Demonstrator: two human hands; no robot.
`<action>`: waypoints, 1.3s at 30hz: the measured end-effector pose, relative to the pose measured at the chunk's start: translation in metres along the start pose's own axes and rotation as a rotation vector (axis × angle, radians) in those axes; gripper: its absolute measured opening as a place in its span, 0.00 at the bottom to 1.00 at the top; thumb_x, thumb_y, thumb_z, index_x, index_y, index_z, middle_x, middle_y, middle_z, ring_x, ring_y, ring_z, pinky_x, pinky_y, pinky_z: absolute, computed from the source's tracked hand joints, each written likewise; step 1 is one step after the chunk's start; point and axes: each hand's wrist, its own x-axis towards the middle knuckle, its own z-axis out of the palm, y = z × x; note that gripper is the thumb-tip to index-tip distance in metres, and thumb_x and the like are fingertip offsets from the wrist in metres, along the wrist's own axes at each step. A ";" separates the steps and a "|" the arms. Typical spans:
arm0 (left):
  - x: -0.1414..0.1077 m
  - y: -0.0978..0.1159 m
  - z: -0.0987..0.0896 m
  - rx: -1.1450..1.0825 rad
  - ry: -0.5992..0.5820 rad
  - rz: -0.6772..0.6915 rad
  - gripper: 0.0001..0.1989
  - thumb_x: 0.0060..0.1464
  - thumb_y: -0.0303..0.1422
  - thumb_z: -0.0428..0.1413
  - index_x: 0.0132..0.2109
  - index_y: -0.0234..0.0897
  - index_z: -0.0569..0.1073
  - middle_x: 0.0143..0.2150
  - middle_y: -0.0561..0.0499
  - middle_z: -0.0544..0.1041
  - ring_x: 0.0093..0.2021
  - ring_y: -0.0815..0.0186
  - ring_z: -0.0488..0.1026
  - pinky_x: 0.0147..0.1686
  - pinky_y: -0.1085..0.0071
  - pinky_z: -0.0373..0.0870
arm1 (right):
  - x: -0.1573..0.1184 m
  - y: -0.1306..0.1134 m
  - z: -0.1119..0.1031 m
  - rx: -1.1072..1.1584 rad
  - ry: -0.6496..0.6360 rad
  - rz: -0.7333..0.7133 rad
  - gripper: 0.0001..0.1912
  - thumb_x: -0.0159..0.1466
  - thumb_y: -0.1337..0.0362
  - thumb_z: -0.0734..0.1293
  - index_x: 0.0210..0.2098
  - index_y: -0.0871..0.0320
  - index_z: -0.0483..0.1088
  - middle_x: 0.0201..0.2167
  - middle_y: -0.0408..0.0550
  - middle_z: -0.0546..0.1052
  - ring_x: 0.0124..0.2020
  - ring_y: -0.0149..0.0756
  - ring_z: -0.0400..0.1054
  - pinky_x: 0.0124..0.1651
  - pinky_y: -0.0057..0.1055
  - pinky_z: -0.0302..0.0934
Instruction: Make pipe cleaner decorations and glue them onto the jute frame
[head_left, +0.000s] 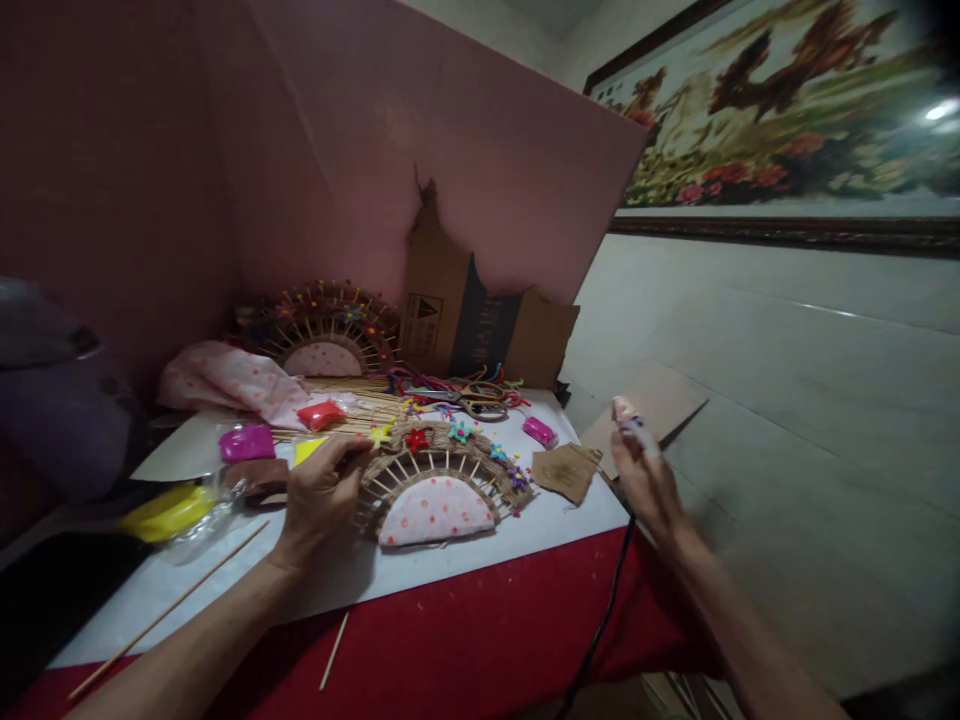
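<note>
A fan-shaped craft piece (437, 510) of sticks and brown cord lies on the white sheet, with a dotted cloth half-circle at its base and clay flowers along its arc. My left hand (326, 495) is closed at the arc's left end, its fingertips beside the yellow flower (380, 436); what they pinch, if anything, is hidden. A red flower (416, 439) and blue and purple ones follow to the right. Off the table's right side, my right hand (646, 478) is wrapped round a glue gun (630, 420), whose black cord hangs down.
Behind stand a second fan piece (322, 358) and torn cardboard (442, 300). Scissors (480, 402), pipe cleaners and sticks lie in front of them. Clay packs, one yellow (169, 512), are at left. A cardboard scrap (566, 472) and pink pack (540, 431) are at right.
</note>
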 end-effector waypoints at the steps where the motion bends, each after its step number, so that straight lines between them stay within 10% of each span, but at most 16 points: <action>1: 0.000 -0.001 0.000 0.003 -0.010 -0.023 0.03 0.51 0.30 0.55 0.34 0.37 0.74 0.31 0.52 0.76 0.31 0.67 0.72 0.32 0.72 0.69 | -0.006 0.012 -0.001 -0.172 -0.041 -0.009 0.19 0.59 0.51 0.59 0.40 0.59 0.65 0.31 0.53 0.73 0.31 0.41 0.69 0.29 0.33 0.61; 5: -0.001 -0.004 0.002 -0.013 -0.028 -0.082 0.04 0.50 0.32 0.56 0.34 0.38 0.74 0.31 0.53 0.77 0.31 0.66 0.73 0.32 0.72 0.70 | -0.031 0.044 0.000 -0.555 -0.346 -0.151 0.23 0.64 0.56 0.53 0.53 0.63 0.60 0.50 0.61 0.67 0.48 0.48 0.66 0.47 0.40 0.59; 9: -0.003 -0.007 0.004 -0.030 -0.031 -0.125 0.05 0.49 0.33 0.56 0.34 0.38 0.74 0.32 0.53 0.77 0.31 0.65 0.74 0.30 0.72 0.70 | -0.040 0.048 -0.003 -0.749 -0.515 -0.213 0.23 0.66 0.59 0.52 0.56 0.63 0.58 0.48 0.60 0.68 0.47 0.45 0.67 0.47 0.38 0.59; 14: -0.004 -0.010 0.007 -0.058 -0.024 -0.124 0.04 0.49 0.31 0.56 0.34 0.38 0.74 0.32 0.52 0.76 0.32 0.65 0.73 0.33 0.71 0.69 | -0.039 0.011 -0.004 -0.949 -0.323 -0.355 0.23 0.62 0.57 0.62 0.53 0.63 0.63 0.39 0.58 0.70 0.43 0.51 0.65 0.42 0.42 0.58; 25: 0.029 0.014 0.017 0.069 -0.152 0.008 0.05 0.50 0.30 0.53 0.32 0.35 0.74 0.30 0.51 0.76 0.31 0.66 0.71 0.31 0.72 0.67 | -0.141 -0.136 0.103 -0.202 -0.528 -1.016 0.08 0.61 0.60 0.64 0.31 0.58 0.66 0.30 0.48 0.69 0.31 0.39 0.62 0.31 0.35 0.54; 39: 0.047 0.003 0.044 0.262 -0.268 0.152 0.04 0.48 0.28 0.57 0.27 0.39 0.75 0.31 0.51 0.73 0.34 0.64 0.67 0.36 0.67 0.63 | -0.189 -0.115 0.157 0.199 -0.325 -1.339 0.14 0.61 0.60 0.61 0.21 0.58 0.58 0.22 0.44 0.64 0.25 0.34 0.60 0.21 0.29 0.44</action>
